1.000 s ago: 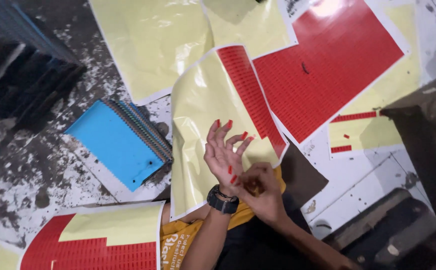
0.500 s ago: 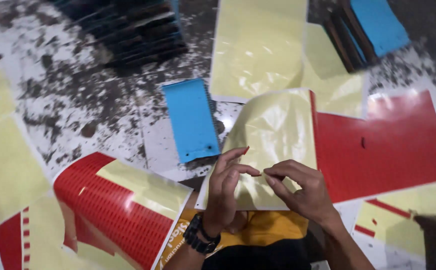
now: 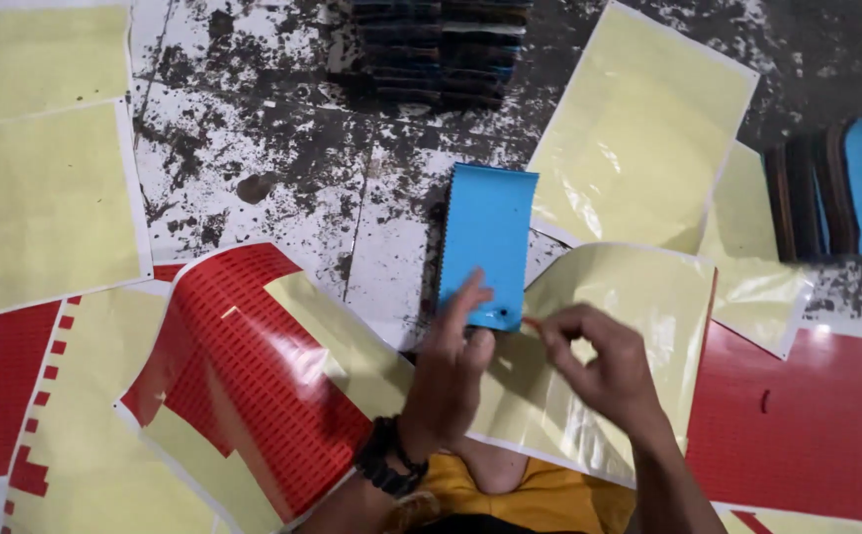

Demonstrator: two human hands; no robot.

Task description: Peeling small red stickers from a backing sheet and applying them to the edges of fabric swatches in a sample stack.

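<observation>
A blue spiral notebook (image 3: pixel 485 237) lies on the spattered floor in front of me. My left hand (image 3: pixel 451 376), with a dark band on its wrist, rests its spread fingers on the notebook's near edge. Just right of it, my right hand (image 3: pixel 599 371) pinches a tiny red sticker (image 3: pixel 531 322) between thumb and forefinger, close to the notebook's lower right corner. Under both hands a glossy pale yellow backing sheet (image 3: pixel 638 307) curls upward.
A red sticker sheet (image 3: pixel 243 366), partly peeled, lies at my left, and another red sheet (image 3: pixel 807 425) at right. More yellow sheets (image 3: pixel 45 198) cover the floor. Dark notebook stacks stand at the top (image 3: pixel 431 49) and at the right edge (image 3: pixel 836 188).
The view has swung, so the blue notebook now lies straight ahead. My left hand has reached forward onto its near edge. My right hand has lifted off the yellow sheet, pinching a red sticker.
</observation>
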